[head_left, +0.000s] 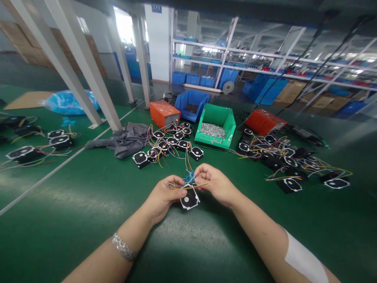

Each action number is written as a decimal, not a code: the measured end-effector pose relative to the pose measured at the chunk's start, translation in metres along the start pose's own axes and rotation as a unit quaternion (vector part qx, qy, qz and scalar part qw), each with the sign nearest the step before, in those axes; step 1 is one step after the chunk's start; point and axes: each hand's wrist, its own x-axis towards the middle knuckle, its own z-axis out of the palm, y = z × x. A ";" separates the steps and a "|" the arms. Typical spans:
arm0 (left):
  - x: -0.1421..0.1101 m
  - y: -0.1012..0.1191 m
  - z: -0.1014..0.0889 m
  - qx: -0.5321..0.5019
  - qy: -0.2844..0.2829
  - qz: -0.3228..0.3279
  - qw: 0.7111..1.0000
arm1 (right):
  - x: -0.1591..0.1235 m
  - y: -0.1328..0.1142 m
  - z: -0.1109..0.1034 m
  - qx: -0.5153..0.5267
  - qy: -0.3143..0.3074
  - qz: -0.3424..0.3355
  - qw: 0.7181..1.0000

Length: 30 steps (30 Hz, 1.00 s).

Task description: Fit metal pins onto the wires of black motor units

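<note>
My left hand [168,196] is closed on a small black square motor [191,200] with a white-edged face and a pale round label. Its thumb presses on the near face, and the motor hangs just above the green tabletop. Thin coloured wires [203,184] run from its top edge, yellow and white among them. My right hand [213,184] pinches some of these wires beside the motor. Between the fingertips of both hands shows a small blue looped piece [190,177]; its exact kind is unclear.
Wired motors lie in piles at centre [173,140], right [290,161] and left [25,153]. Behind stand a green bin [229,137] of small metal parts, a blue bin [200,98] and orange boxes [160,114], [265,122]. A grey cloth [129,139] lies near metal posts [85,67].
</note>
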 end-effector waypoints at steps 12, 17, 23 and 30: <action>0.001 -0.001 0.001 0.046 -0.008 0.022 0.999 | -0.004 0.004 0.002 -0.126 0.020 -0.049 0.991; 0.001 -0.003 0.000 0.061 -0.017 0.022 0.998 | -0.003 0.007 0.009 -0.046 0.002 -0.020 0.999; 0.002 0.002 0.001 -0.025 0.024 0.018 0.999 | 0.010 0.016 -0.011 -0.063 0.145 -0.012 0.987; 0.008 0.008 -0.005 -0.127 0.077 0.036 0.988 | 0.019 0.036 -0.029 -0.467 0.148 0.007 0.872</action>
